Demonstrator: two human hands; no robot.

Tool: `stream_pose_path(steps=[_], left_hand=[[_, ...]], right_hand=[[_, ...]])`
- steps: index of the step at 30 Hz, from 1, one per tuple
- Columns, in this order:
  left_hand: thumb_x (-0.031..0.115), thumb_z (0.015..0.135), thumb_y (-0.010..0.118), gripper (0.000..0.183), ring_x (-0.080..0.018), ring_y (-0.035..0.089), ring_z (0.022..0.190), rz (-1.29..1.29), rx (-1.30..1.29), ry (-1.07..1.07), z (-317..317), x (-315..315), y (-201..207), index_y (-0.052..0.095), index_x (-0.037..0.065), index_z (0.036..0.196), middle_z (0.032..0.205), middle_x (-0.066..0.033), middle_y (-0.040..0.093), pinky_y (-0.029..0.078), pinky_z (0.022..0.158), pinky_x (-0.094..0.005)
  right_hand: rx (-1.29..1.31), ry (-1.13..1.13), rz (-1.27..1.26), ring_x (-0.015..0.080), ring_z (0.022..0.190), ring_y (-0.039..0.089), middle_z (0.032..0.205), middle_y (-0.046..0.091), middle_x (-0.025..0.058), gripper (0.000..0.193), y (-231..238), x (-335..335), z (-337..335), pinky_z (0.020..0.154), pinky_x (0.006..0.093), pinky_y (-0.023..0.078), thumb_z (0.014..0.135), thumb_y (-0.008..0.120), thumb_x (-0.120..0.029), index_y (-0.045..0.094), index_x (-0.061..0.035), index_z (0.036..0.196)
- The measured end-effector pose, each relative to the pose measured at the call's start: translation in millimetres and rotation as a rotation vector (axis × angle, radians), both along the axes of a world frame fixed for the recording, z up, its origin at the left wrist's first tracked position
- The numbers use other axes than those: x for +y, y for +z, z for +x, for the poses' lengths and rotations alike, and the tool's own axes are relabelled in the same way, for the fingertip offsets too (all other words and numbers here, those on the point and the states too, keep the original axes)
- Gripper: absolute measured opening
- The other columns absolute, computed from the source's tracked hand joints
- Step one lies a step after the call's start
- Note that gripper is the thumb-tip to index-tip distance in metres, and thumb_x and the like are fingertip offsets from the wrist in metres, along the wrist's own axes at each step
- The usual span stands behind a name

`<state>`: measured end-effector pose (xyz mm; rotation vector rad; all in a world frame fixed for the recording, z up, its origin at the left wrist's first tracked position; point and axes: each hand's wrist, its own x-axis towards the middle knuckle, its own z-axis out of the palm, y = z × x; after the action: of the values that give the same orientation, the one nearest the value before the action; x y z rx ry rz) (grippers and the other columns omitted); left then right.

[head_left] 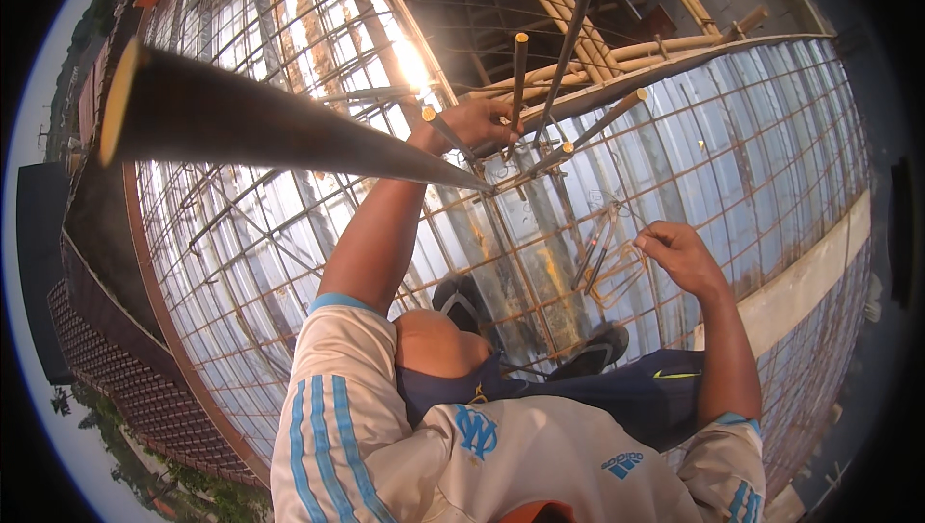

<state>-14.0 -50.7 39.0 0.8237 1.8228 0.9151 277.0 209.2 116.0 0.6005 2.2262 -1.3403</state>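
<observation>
Pliers (598, 258), apparently, on mesh (517, 258) between the hands (470, 126), nearer the right one (679, 255).

Right hand (682, 255): anything between thumb and finger too small to identify. Black strapped sandal (462, 301), left foot: partly hidden by bare bent knee (434, 342). White blue-striped jersey (568, 436): cut off by lower edge.

Markings noted on clothing only. Pale shirt (554, 441), six o'clock: blue interlaced-letter emblem (477, 431); at five o'clock, blue slanted-bar logo (621, 463) above lettering (wording not transcribed). Dark shorts (626, 400), four o'clock: yellow-green curved mark (674, 375).
</observation>
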Motion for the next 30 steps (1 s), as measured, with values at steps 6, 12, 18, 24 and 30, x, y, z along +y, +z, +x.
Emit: stream_pose_path(steps=[6, 12, 18, 24, 30], left_hand=[[0.022, 0.085, 0.067, 0.025, -0.0236, 0.056, 0.116, 0.031, -0.002, 0.000, 0, 0, 1, 0.067, 0.007, 0.105, 0.114, -0.0081, 0.064, 0.039, 0.102, -0.0361], [0.021, 0.085, 0.065, 0.027, -0.0239, 0.057, 0.115, -0.049, 0.103, -0.039, -2, 3, 3, 0.066, 0.007, 0.108, 0.116, -0.0094, 0.064, 0.041, 0.101, -0.0346], [0.020, 0.085, 0.065, 0.027, -0.0237, 0.059, 0.110, 0.018, 0.127, -0.040, -2, -1, -7, 0.065, 0.007, 0.109, 0.109, -0.0091, 0.065, 0.044, 0.097, -0.0352], [0.018, 0.085, 0.064, 0.026, -0.0204, 0.060, 0.104, -0.031, -0.238, 0.075, 1, -1, -4, 0.063, 0.006, 0.108, 0.103, -0.0092, 0.063, 0.047, 0.088, -0.0315], [0.014, 0.083, 0.064, 0.023, -0.0115, 0.060, 0.086, 0.111, -0.191, 0.118, 3, -3, -15, 0.062, 0.006, 0.105, 0.092, -0.0046, 0.066, 0.047, 0.075, -0.0289]], right_hand=[[-0.002, 0.011, 0.020, 0.0137, 0.076, 0.054, 0.077, 0.062, 0.0081, 0.031, -4, 4, -1, 0.072, 0.0312, 0.045, 0.090, 0.062, -0.026, 0.065, 0.0045, 0.092], [0.046, 0.006, -0.014, 0.0075, 0.072, 0.050, 0.075, 0.059, -0.0001, 0.023, -14, 7, 3, 0.065, 0.0261, 0.042, 0.092, 0.062, -0.021, 0.066, 0.0012, 0.091], [0.009, -0.071, -0.047, 0.0054, 0.060, 0.043, 0.068, 0.052, -0.0029, 0.026, -10, 2, -1, 0.054, 0.0232, 0.036, 0.095, 0.059, -0.026, 0.066, -0.0011, 0.095], [-0.002, -0.184, -0.252, 0.0042, 0.056, 0.041, 0.064, 0.047, -0.0042, 0.028, -10, -6, -3, 0.050, 0.0216, 0.033, 0.097, 0.056, -0.028, 0.067, -0.0020, 0.099], [0.113, -0.053, -0.166, 0.0137, 0.070, 0.059, 0.078, 0.065, 0.0063, 0.029, -9, -73, -24, 0.064, 0.0324, 0.046, 0.095, 0.057, -0.024, 0.066, 0.0020, 0.104]])
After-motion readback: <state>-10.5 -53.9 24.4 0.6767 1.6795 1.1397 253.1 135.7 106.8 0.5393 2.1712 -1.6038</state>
